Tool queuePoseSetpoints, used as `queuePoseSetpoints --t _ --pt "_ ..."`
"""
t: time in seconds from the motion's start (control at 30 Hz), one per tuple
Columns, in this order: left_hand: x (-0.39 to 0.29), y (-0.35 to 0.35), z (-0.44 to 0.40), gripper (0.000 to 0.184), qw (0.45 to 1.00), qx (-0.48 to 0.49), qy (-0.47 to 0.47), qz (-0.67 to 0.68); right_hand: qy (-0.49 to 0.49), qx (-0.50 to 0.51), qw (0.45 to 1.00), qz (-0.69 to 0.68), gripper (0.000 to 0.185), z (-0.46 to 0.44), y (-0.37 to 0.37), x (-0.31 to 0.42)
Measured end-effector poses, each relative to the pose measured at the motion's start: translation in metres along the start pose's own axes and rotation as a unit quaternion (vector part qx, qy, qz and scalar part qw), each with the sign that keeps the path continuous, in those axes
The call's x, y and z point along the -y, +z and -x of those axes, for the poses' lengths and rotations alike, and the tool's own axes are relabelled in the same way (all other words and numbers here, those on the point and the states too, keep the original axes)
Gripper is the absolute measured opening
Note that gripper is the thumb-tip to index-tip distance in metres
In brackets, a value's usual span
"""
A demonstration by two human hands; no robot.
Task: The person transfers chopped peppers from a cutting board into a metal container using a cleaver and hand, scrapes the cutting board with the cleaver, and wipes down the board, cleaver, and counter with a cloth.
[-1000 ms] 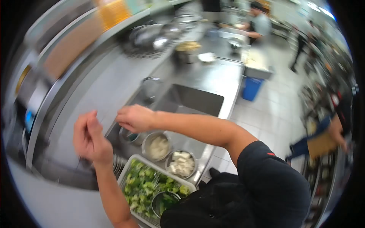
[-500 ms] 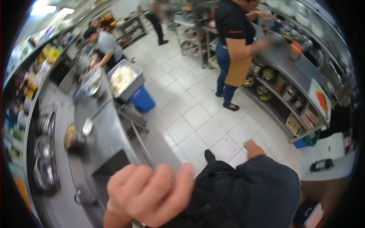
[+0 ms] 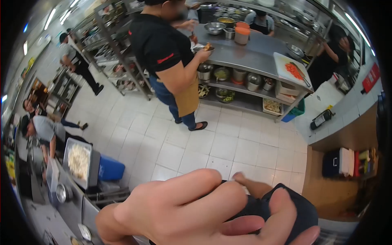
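- Your view has swung right since half a second ago: the co-worker point(image 3: 161, 53) in the tan apron point(image 3: 188, 98) has shifted from upper right to upper middle.
- Your left hand point(image 3: 163, 208) now spreads over more of the lower frame, its fingers looser than the tight curl seen before.
- That hand holds nothing that you can see; its fingers are bent and apart, in front of your dark clothing point(image 3: 298, 220).
- Your right arm point(image 3: 261, 190) shows bare beyond the left fingers; its end is too unclear for you to tell how the right hand is set.
- Nearest your left wrist lies the metal counter point(image 3: 92, 210), at lower left.
- Just beyond it, the blue bin point(image 3: 110, 168) stands beside the grey tub point(image 3: 94, 171), which holds white food point(image 3: 79, 160). Your hand appears clear of both.
- A metal pot point(image 3: 63, 192) sits on the counter near the tub.
- Across the tiled floor point(image 3: 228, 139), the aproned co-worker holds a bowl point(image 3: 204, 48) by the steel table point(image 3: 249, 53).
- At its near end, chopped orange food point(image 3: 293, 70) and a knife point(image 3: 301, 74) lie on a white board point(image 3: 285, 60).
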State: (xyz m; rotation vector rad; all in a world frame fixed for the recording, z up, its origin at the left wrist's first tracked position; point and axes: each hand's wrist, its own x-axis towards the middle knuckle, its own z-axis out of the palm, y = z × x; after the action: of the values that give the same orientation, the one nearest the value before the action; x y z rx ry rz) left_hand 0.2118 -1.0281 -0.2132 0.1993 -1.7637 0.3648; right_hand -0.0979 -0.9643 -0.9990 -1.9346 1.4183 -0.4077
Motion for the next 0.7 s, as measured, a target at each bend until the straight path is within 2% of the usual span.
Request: queuePoseSetpoints --t 0.03,0.07,0.1,0.13,0.17,0.2,0.23,0.27,0.33,0.37,0.4,0.43,0.47,0.5,0.53,0.57,0.6,0.67,0.7 --pt "-0.001 -0.017 0.006 0.039 0.987 0.114 0.006 -0.112 0.283 0.065 0.945 -0.153 0.027 -0.014 0.010 0.064" --pt "0.003 -0.034 0.007 0.067 0.949 0.222 0.013 -0.223 0.295 0.090 0.944 -0.118 0.031 -0.026 -0.006 0.106" --pt "0.007 -0.055 -0.017 0.038 0.904 0.325 -0.278 -0.021 0.309 0.112 0.941 -0.083 0.036 -0.040 -0.028 0.136" --pt "0.041 -0.053 0.009 0.020 0.964 0.224 -0.145 -0.008 0.292 0.075 0.951 -0.065 0.029 -0.051 -0.033 0.140" --pt "0.077 -0.058 0.043 0.023 0.986 0.167 0.008 -0.022 0.351 0.119 0.922 -0.115 0.028 -0.068 -0.052 0.143" --pt "0.091 -0.086 0.061 0.027 0.960 0.271 -0.062 -0.007 0.404 0.165 0.884 -0.168 0.028 -0.085 -0.070 0.147" --pt "0.109 -0.105 0.090 0.036 0.946 0.294 -0.134 -0.017 0.394 0.163 0.895 -0.132 0.025 -0.106 -0.080 0.137" --pt "0.126 -0.121 0.115 0.037 0.920 0.323 -0.219 -0.043 0.384 0.164 0.903 -0.097 0.023 -0.123 -0.080 0.117" --pt "0.152 -0.157 0.181 0.042 0.842 0.370 -0.381 -0.098 0.368 0.008 0.927 -0.072 0.021 -0.148 -0.111 0.140" --pt "0.159 -0.183 0.225 0.046 0.789 0.390 -0.457 -0.127 0.369 -0.004 0.926 -0.080 0.021 -0.162 -0.113 0.149" --pt "0.161 -0.213 0.276 0.055 0.689 0.430 -0.567 -0.135 0.401 -0.076 0.903 -0.135 0.019 -0.178 -0.113 0.151" --pt "0.155 -0.246 0.346 0.066 0.639 0.491 -0.563 -0.186 0.431 -0.149 0.869 -0.190 0.022 -0.195 -0.107 0.155" --pt "0.152 -0.292 0.446 0.078 0.554 0.593 -0.567 -0.141 0.439 -0.163 0.861 -0.200 0.022 -0.218 -0.094 0.154" --pt "0.158 -0.311 0.490 0.077 0.489 0.632 -0.596 -0.082 0.251 -0.004 0.967 0.047 0.024 -0.238 -0.080 0.144" --pt "0.159 -0.313 0.512 0.076 0.444 0.638 -0.629 -0.025 0.035 0.166 0.942 0.289 0.025 -0.242 -0.071 0.140" --pt "0.160 -0.313 0.529 0.075 0.426 0.630 -0.649 0.017 0.243 0.109 0.962 0.054 0.027 -0.250 -0.065 0.184" --pt "0.168 -0.308 0.538 0.075 0.429 0.616 -0.659 0.050 0.419 0.041 0.889 -0.180 0.029 -0.270 -0.059 0.230" --pt "0.203 -0.292 0.517 0.073 0.472 0.577 -0.660 0.096 0.234 0.161 0.954 -0.094 0.035 -0.299 -0.021 0.251" --pt "0.224 -0.288 0.495 0.072 0.512 0.557 -0.646 0.100 0.321 0.141 0.921 -0.172 0.035 -0.315 -0.001 0.269"
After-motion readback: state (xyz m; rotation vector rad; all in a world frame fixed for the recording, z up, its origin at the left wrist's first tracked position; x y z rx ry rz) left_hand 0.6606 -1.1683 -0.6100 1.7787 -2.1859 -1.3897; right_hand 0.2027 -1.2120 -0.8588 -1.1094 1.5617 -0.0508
